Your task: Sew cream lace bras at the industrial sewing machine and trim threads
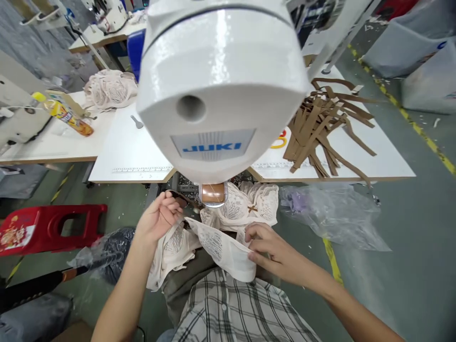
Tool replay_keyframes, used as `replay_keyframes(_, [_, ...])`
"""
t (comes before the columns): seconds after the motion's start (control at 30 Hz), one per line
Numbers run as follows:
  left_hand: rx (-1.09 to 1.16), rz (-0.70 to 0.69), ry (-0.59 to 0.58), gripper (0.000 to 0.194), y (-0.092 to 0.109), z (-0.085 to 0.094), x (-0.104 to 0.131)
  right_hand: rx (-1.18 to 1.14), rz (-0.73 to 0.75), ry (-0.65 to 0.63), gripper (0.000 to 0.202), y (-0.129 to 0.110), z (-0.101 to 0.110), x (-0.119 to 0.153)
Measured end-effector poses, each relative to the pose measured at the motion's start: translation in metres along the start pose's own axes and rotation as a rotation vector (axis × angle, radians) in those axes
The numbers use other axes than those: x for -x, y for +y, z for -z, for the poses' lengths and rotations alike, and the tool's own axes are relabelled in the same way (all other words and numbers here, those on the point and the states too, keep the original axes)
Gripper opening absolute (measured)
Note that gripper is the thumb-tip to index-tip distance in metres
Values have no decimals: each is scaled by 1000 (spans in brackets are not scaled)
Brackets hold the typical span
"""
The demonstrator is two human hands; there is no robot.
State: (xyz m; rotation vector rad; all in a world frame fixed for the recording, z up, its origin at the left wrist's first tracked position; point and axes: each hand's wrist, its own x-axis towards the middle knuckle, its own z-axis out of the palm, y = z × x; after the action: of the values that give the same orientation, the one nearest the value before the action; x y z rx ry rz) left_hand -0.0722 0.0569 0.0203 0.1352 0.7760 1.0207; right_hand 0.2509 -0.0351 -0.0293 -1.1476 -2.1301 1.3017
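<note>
Right hand [269,249] pinches one edge of the lace cloth [221,247]; cloth sits above the lap [174,297], before the machine [217,95]. Its upper edge runs straight, so the pinch presumably keeps it spread. Left hand [160,216]: fingers curled together at the brown strip [189,199]; cannot tell whether gripping it. Strip pile [317,128] on the right tabletop [386,154], likely for easy reach.

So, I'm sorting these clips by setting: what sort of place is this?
Probably a garment workshop: a JUKI sewing machine, a pale lace garment in the right hand, and brown strips heaped on a white table.
</note>
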Motion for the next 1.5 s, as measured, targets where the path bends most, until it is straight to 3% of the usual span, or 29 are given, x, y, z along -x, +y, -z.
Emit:
replay_keyframes(0.13, [6, -209, 15, 18, 51, 10, 7, -2, -122, -38, 31, 3, 10, 4])
replay_keyframes(0.3, [17, -450, 133, 29, 110, 51, 4, -68, -279, 101, 34, 10, 6, 4])
replay_keyframes(0.4, [-14, -486, 186, 34, 131, 73, 2, -50, -367, 377, 33, 15, -9, 6])
replay_keyframes(0.5, [-80, -503, 216, 34, 133, 81, 5, -47, -424, 724, 35, 21, -24, 10])
replay_keyframes(0.53, [-116, -505, 217, 34, 128, 80, 6, -37, -425, 776, 34, 23, -27, 10])
replay_keyframes(0.6, [-211, -477, 206, 32, 109, 74, 6, -9, -397, 739, 30, 24, -30, 5])
replay_keyframes(0.77, [-506, -250, 96, 25, 20, 33, 5, -93, -211, 394, 27, -2, -25, -26])
replay_keyframes(0.9, [-759, -139, -14, 25, -40, -10, 16, -191, -131, 247, 31, -27, -17, -56])
replay_keyframes(1.07, [-1464, -169, -203, 34, -67, -43, 25, -221, -37, 148, 26, -42, 1, -73])
replay_keyframes(1.2, [-1681, -143, -270, 31, -67, -41, 18, -82, -21, 29, 18, -36, 14, -73])
replay_keyframes(1.27, [-1716, -319, -166, 22, -69, -32, 14, -65, -49, 84, 16, -26, 17, -72])
replay_keyframes(1.33, [-1641, -521, 44, 20, -76, -18, 12, -187, -172, 257, 14, -16, 14, -72])
replay_keyframes(1.37, [-1571, -514, 76, 21, -83, -11, 12, -288, -250, 365, 14, -12, 11, -72])
replay_keyframes(1.4, [-1489, -394, 3, 23, -93, -4, 12, -395, -315, 466, 16, -9, 6, -72])
replay_keyframes(1.47, [-1227, 75, -377, 33, -116, 9, 11, -566, -368, 613, 17, -9, -8, -73])
replay_keyframes(1.5, [-1024, 244, -506, 46, -128, 13, 10, -613, -361, 653, 17, -12, -17, -73])
